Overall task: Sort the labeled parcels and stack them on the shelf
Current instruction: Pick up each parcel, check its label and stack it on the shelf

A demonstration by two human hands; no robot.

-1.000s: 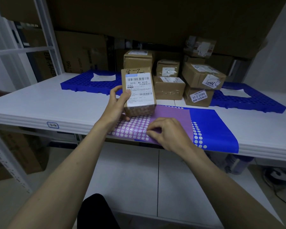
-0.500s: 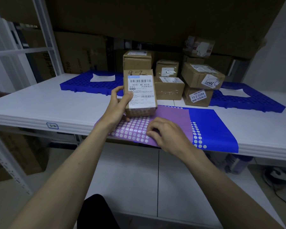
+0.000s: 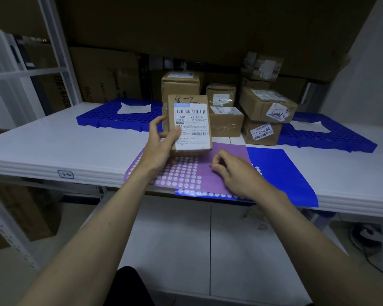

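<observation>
Risk notes, frame centre: left hand (image 3: 161, 142) holds a small labeled parcel (image 3: 189, 124) upright, thumb across the lower left of the shipping label, fingers wrapped behind the left edge; its base looks to sit just above or on the purple dotted sheet (image 3: 186, 175), and I cannot tell which. Right hand (image 3: 234, 173) hovers low over that sheet with fingers loosely curled, thumb and forefinger close together as if pinching something tiny; whether it holds anything is not readable. Grip on the parcel is one-sided, so a slip or twist could drop it onto the white shelf (image 3: 53, 146) edge and off to the floor. Stacked parcels (image 3: 265, 107) in the upper right centre sit skewed, the top one overhanging the box marked 17-2-3204 (image 3: 262, 132); placing another against them carelessly could topple the pile. The thumb covers part of the label, so a misread and a wrong sort seem possible. The sheet overhangs the shelf lip and could slide if leaned on.
</observation>
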